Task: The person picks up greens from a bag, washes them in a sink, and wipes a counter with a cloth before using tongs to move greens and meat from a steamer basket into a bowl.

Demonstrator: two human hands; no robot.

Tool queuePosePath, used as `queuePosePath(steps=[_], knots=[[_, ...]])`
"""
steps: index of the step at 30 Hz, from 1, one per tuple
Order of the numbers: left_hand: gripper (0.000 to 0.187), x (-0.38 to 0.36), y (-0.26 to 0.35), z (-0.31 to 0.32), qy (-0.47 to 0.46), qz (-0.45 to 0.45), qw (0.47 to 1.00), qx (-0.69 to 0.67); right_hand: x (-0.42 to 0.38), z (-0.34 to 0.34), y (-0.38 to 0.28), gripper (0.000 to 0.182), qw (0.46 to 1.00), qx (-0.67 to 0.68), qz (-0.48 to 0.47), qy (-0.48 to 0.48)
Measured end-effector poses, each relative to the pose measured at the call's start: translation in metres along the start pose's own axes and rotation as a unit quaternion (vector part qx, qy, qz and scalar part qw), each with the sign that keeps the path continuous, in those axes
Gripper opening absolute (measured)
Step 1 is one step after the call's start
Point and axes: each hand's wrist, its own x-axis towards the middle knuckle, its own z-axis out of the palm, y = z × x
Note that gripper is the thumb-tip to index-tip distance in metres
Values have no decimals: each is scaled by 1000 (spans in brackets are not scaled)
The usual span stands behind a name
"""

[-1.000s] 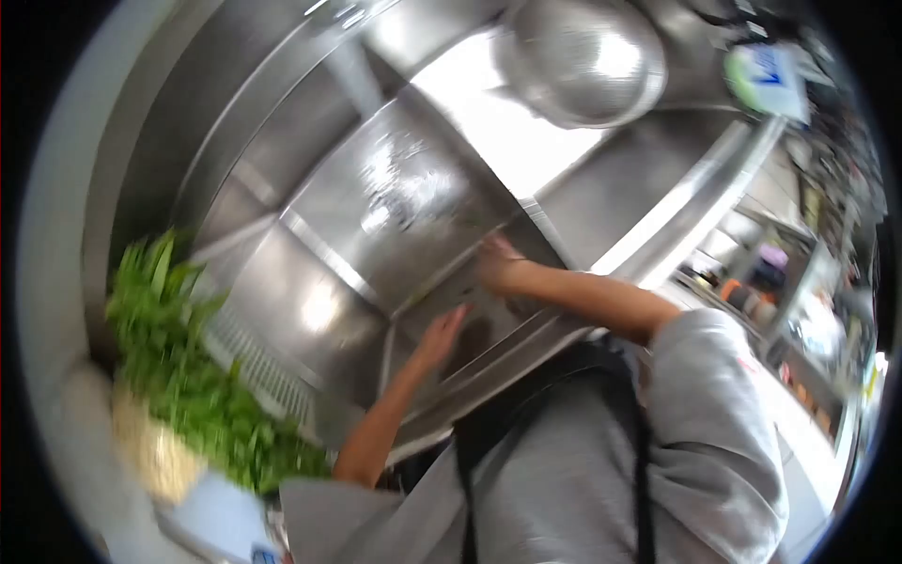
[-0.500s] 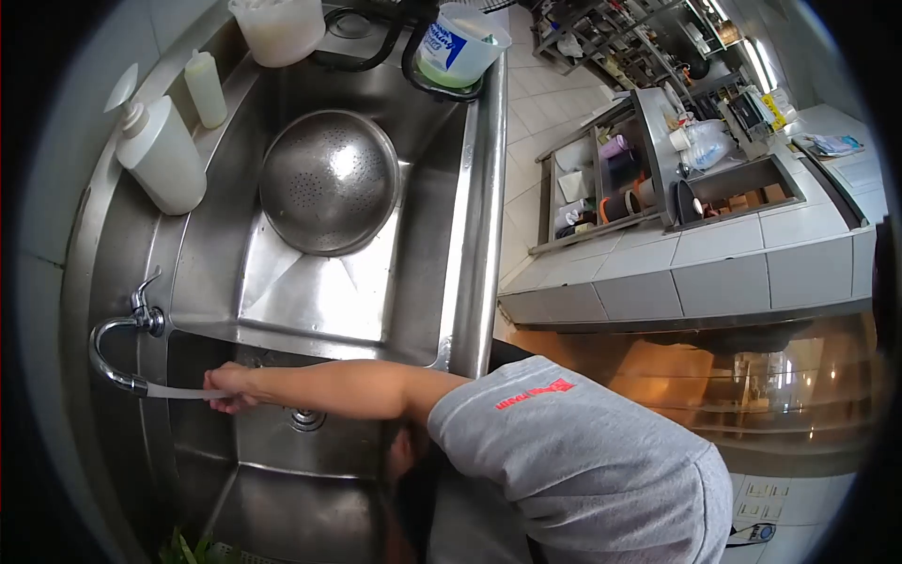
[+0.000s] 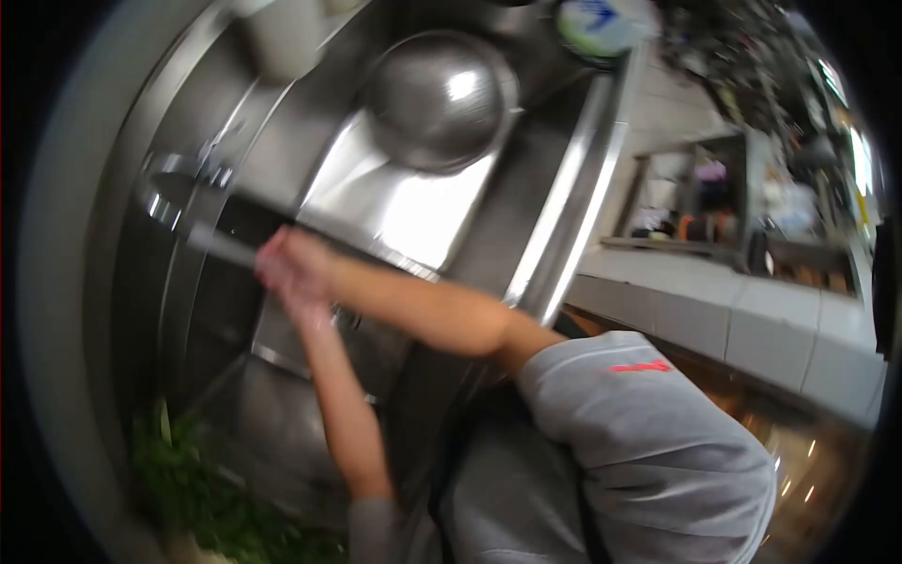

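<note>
In a steel sink, my right hand (image 3: 299, 259) and my left hand (image 3: 308, 303) are together, touching and partly overlapping. A pale stream of water (image 3: 221, 246) runs from the curved metal tap (image 3: 162, 209) to the fingertips of my right hand. Both hands are smeared by motion, so I cannot make out how the fingers lie or whether anything is between them. My right forearm reaches in from the grey sleeve at the right, my left forearm from below.
A round metal colander (image 3: 432, 101) lies upturned in the adjoining basin (image 3: 413, 221). Green leaves (image 3: 202, 484) fill the lower left. A white bottle (image 3: 282, 42) stands on the sink ledge. A labelled tub (image 3: 601, 26) is at the top, and a tiled counter (image 3: 714, 315) at the right.
The view has turned and shifted, showing more of the leaves. My left hand has come up to meet my right hand by the water stream.
</note>
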Motion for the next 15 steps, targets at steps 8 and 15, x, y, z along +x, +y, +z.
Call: queuePosePath(steps=[8,15], knots=[[39,-45,54,23,46,-46,998,1,-38,5,-10,19,954,-122,184,-205],[58,-183,-15,-127,-241,-483,570,619,-123,-112,10,23,265,-848,229,-397]])
